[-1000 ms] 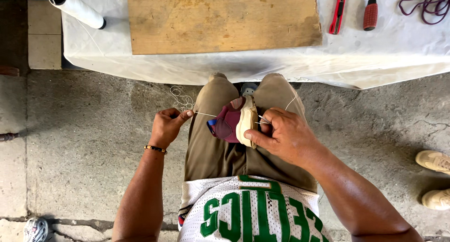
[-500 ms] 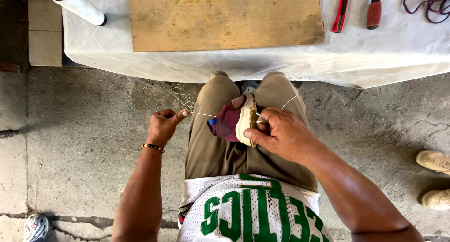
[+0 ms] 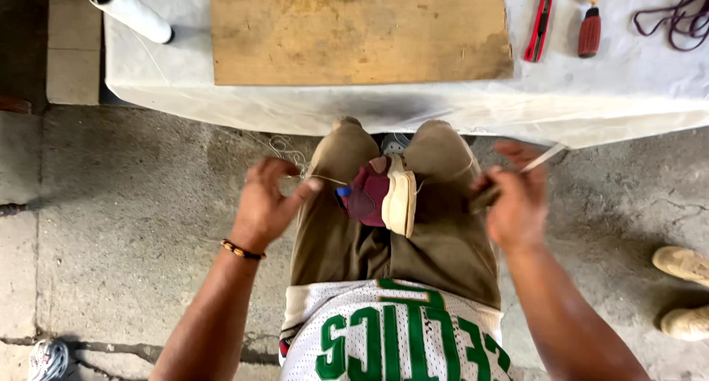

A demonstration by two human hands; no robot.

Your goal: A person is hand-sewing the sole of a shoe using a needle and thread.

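A maroon shoe (image 3: 369, 196) with a cream sole is clamped sole-right between my knees, in khaki trousers. My left hand (image 3: 267, 204) is left of the shoe and pinches a thin pale thread (image 3: 325, 179) that runs to the shoe's upper. My right hand (image 3: 515, 196) is out to the right of my right knee, closed on a dark-handled awl with a pale tip pointing up-right; thread also runs from the sole toward it.
A cloth-covered table (image 3: 413, 111) lies ahead with a wooden board (image 3: 354, 30), a white roll (image 3: 129, 12), a red utility knife (image 3: 540, 23), a red-handled tool (image 3: 588, 30) and a cord (image 3: 676, 15). Another person's pale shoes (image 3: 683, 292) stand at right. Concrete floor.
My right hand has left the shoe and swung out to the right with the awl, pulling thread. My left hand has drawn slightly left and opened its fingers wider.
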